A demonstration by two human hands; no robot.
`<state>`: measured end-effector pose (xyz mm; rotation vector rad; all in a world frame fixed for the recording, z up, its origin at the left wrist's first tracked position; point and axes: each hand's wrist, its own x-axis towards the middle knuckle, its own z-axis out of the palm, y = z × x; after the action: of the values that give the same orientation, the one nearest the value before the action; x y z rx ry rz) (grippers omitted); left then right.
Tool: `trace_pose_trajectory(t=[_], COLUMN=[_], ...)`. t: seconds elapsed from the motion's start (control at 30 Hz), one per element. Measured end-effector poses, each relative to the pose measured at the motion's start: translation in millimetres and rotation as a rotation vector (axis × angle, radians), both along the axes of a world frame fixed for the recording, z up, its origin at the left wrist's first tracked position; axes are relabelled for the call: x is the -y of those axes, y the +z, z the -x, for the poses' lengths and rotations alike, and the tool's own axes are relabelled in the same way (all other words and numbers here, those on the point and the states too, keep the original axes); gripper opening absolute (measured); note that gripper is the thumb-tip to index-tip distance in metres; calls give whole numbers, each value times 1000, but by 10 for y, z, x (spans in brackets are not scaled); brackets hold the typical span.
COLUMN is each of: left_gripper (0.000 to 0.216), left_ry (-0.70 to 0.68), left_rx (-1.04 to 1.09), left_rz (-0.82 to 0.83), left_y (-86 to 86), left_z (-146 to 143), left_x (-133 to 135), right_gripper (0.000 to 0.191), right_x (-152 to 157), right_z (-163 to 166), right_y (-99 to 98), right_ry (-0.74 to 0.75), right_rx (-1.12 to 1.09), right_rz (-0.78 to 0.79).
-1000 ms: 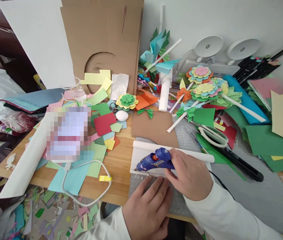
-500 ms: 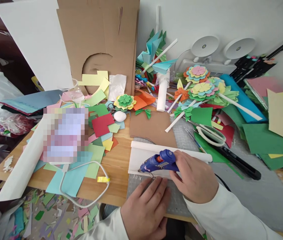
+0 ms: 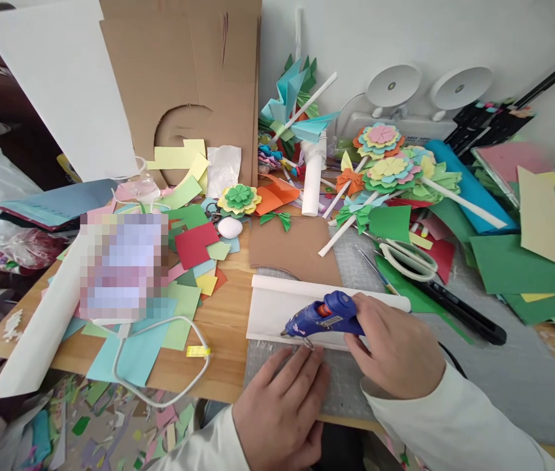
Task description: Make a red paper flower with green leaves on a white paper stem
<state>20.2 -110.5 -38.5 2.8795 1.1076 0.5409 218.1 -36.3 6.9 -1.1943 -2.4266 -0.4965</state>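
A blue hot glue gun [image 3: 323, 317] is gripped in my right hand [image 3: 402, 347], its nozzle pointing left and down at the near edge of a white sheet of paper [image 3: 263, 311]. The sheet's far side is rolled into a tube. My left hand [image 3: 284, 409] lies palm down with fingers stretched out, the fingertips at the sheet's near edge beside the nozzle. Beneath both is a grey cutting mat [image 3: 483, 386]. Whether glue is coming out is too small to see.
Scissors [image 3: 412, 258] and a black utility knife [image 3: 468, 314] lie to the right. Paper flowers [image 3: 389, 173] and brown cardboard [image 3: 291, 245] sit behind the sheet. At left are a blurred phone [image 3: 123, 268] with a white cable [image 3: 203, 369] and scattered coloured paper [image 3: 130, 363].
My right hand has moved the glue gun to the right along the paper's near edge. My left hand stays almost in place. The whole view has shifted slightly.
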Motion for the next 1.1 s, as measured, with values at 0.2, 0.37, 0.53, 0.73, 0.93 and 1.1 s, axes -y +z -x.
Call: trace_pose_trajectory(t=[0.2, 0.37, 0.53, 0.73, 0.93, 1.1], left_gripper=[49, 50, 50, 51, 50, 49], left_ry=[-1, 7, 11, 5, 8, 10], left_rx=[-7, -17, -7, -7, 10, 13], left_rz=[0, -10, -22, -12, -9, -17], left_y=[4, 2, 7, 19, 18, 39], left_z=[-4, -11, -11, -11, -10, -13], left_x=[-2, 2, -2, -14, -13, -21], right_gripper=[19, 17, 13, 19, 12, 14], right_x=[6, 30, 57, 100, 101, 104], right_z=[-104, -185, -305, -355, -276, -293], right_y=[19, 47, 33, -16, -63, -59], right_ry=[-19, -38, -45, -64, -31, -21], right_rx=[16, 16, -20, -70, -109, -80], right_rz=[-17, -12, -50, -32, -31, -47])
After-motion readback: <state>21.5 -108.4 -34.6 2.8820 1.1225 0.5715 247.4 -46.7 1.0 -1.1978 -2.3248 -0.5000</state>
